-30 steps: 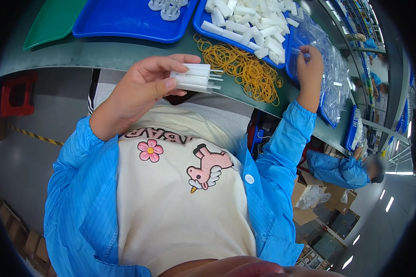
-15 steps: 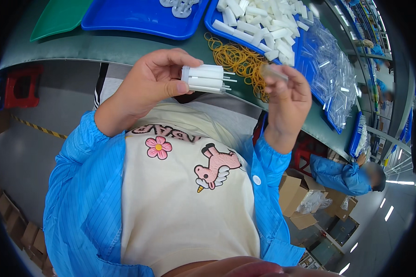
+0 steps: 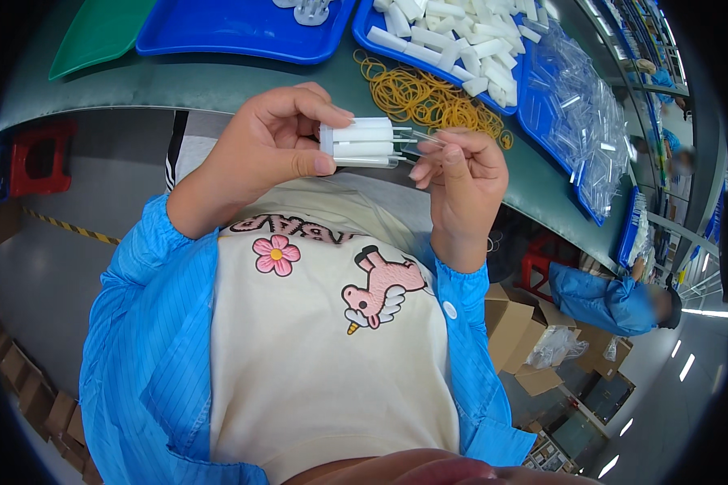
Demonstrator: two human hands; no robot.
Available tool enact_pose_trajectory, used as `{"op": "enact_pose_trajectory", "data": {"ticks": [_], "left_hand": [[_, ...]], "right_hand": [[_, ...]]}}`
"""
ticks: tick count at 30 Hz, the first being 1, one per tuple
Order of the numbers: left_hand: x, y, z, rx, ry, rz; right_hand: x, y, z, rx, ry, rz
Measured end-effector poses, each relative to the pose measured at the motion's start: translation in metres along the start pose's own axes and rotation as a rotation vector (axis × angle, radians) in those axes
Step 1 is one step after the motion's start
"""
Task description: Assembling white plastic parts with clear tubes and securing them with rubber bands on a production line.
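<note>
My left hand [image 3: 271, 145] grips a bundle of white blocks [image 3: 362, 139] by the clear round base at its left end. The bundle lies sideways, and several thin rods stick out of its right end. My right hand [image 3: 471, 174] pinches a thin clear plastic piece [image 3: 430, 139] between thumb and fingers, close beside the rod tips. Whether that piece touches the rods, I cannot tell. Just beyond the hands, a heap of yellow rubber bands [image 3: 412, 93] lies on the green table [image 3: 243, 81].
A blue tray [image 3: 425, 66] of white blocks stands behind the bands, with a blue tray [image 3: 546, 153] of clear plastic pieces to its right. At the far left are a green tray [image 3: 97, 36] and a blue tray [image 3: 218, 28] holding clear round parts [image 3: 311, 11]. Another person [image 3: 607, 299] sits at right.
My right hand has come left and down from above the rubber bands, bringing the clear piece to the rod ends of the bundle. My left hand has barely moved.
</note>
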State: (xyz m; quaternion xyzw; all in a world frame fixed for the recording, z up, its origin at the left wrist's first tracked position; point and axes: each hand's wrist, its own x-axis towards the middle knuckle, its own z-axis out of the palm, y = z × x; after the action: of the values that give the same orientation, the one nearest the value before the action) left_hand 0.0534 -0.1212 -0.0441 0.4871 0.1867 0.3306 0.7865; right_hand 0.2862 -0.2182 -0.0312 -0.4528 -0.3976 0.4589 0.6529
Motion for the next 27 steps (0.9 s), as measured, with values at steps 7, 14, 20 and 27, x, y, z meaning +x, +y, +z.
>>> {"op": "enact_pose_trajectory", "data": {"ticks": [7, 14, 20, 27], "left_hand": [[-0.001, 0.003, 0.002, 0.038, -0.001, -0.013], [-0.002, 0.006, 0.000, 0.174, -0.017, 0.023], [-0.005, 0.020, -0.002, 0.464, -0.058, 0.098], [-0.004, 0.038, -0.003, 0.556, -0.162, 0.018]], "right_hand": [[-0.004, -0.007, 0.011, -0.092, 0.014, 0.085], [-0.009, -0.002, 0.017, -0.116, 0.040, 0.014], [-0.012, 0.012, 0.026, 0.010, 0.081, -0.050], [-0.006, 0.007, 0.019, 0.013, -0.018, 0.143]]}}
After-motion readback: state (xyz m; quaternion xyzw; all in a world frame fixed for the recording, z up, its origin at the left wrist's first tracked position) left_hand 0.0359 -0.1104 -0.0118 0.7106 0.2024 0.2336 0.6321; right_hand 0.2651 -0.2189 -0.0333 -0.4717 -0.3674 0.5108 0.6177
